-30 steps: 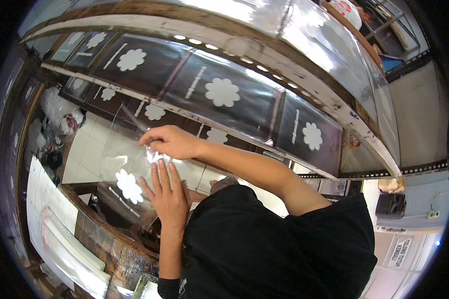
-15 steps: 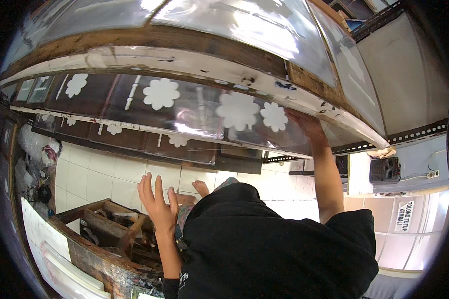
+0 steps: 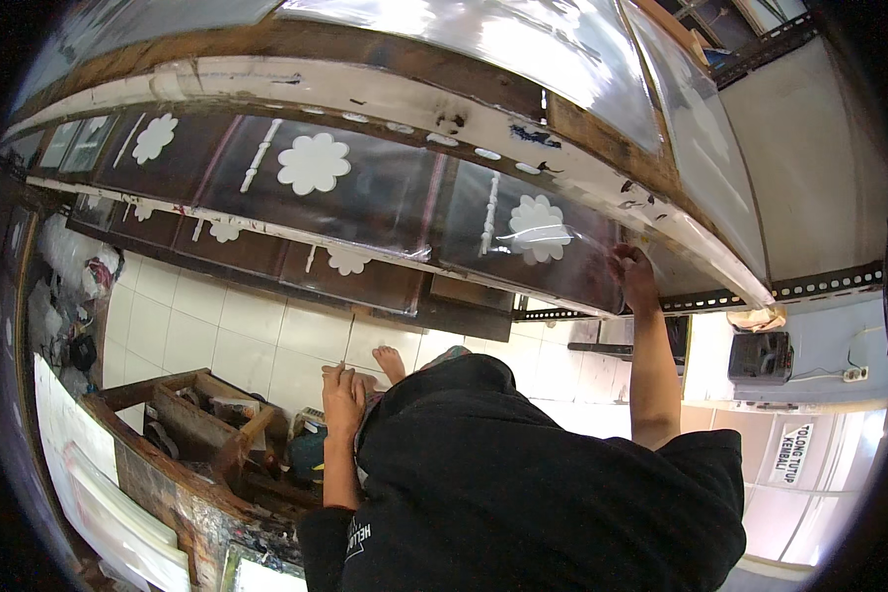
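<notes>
On the middle shelf board, under the white crossbar, lies a clear plastic sheet (image 3: 464, 212) with a white flower print and a thin white stem-like strip. My right hand (image 3: 635, 278) is at this sheet's right edge, fingers bent and seemingly pinching it; their tips are partly lost against the dark board. A similar printed sheet (image 3: 378, 202) is on its left along the same board. Low beside my body, apart from the shelves, my left hand (image 3: 342, 403) has its fingers drawn together, and nothing shows in them.
Overhead runs a white crossbar (image 3: 405, 91) with shiny plastic sheets above it. Another shelf board below carries more flower prints (image 3: 347, 260). A cluttered wooden stand (image 3: 192, 464) is at lower left. A perforated metal rail (image 3: 819, 286) and a black device (image 3: 761, 356) are on the right.
The printed sheet under my right hand, doubled and blurred before, now lies flatter and further right. My right hand has shifted slightly down; my left hand has lowered and its spread fingers have closed.
</notes>
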The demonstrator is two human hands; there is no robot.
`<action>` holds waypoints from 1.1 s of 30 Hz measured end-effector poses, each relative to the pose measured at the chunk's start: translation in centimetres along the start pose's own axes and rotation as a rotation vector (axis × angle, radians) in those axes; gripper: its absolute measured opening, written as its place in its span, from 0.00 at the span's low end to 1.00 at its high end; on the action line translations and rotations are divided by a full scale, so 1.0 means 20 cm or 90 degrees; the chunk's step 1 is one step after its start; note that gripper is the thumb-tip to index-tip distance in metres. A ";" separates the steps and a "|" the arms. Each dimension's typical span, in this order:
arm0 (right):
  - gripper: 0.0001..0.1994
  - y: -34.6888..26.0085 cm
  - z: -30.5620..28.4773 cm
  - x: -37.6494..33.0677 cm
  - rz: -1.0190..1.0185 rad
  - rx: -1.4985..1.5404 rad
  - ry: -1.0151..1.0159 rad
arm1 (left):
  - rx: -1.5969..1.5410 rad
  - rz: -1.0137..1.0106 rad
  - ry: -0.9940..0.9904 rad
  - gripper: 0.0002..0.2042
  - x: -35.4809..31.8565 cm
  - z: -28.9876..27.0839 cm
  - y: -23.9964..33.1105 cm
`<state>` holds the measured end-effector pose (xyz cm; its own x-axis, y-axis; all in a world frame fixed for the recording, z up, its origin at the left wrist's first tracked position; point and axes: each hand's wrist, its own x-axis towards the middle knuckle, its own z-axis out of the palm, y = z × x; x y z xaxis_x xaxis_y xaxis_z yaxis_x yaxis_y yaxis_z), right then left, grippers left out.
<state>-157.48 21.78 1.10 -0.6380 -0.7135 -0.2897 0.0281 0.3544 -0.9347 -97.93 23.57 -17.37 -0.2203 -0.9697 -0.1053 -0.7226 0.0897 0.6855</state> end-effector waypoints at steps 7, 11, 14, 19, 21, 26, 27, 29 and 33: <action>0.15 0.07 -0.10 0.16 -0.017 -0.142 -0.092 | 0.009 -0.099 -0.048 0.14 -0.26 0.20 -0.27; 0.14 0.08 -0.09 0.19 -0.048 -0.161 -0.032 | 0.021 -0.162 -0.094 0.14 -0.35 0.19 -0.30; 0.14 0.02 -0.03 0.16 -0.022 -0.126 -0.011 | 0.013 -0.183 -0.103 0.14 -0.39 0.22 -0.36; 0.12 0.03 -0.03 0.17 -0.014 -0.121 0.001 | -0.016 -0.179 -0.088 0.14 -0.38 0.18 -0.31; 0.08 0.03 -0.01 0.16 -0.049 -0.109 0.016 | -0.018 -0.178 -0.094 0.14 -0.37 0.19 -0.31; 0.08 0.10 -0.12 0.26 -0.133 -0.331 0.053 | -0.026 -0.167 -0.079 0.14 -0.35 0.21 -0.35; 0.09 0.10 -0.10 0.26 -0.213 -0.493 0.089 | -0.025 -0.175 -0.075 0.14 -0.35 0.21 -0.35; 0.09 0.11 -0.12 0.30 -0.407 -0.728 0.164 | -0.024 -0.188 -0.070 0.14 -0.34 0.21 -0.34; 0.17 0.14 -0.14 0.36 -0.535 -0.851 0.209 | -0.011 -0.177 -0.081 0.15 -0.33 0.20 -0.35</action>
<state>-164.08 19.40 -3.02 -0.2596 -0.8765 0.4054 -0.9421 0.3220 0.0930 -94.01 30.16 -24.27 -0.0972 -0.9201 -0.3793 -0.7558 -0.1797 0.6297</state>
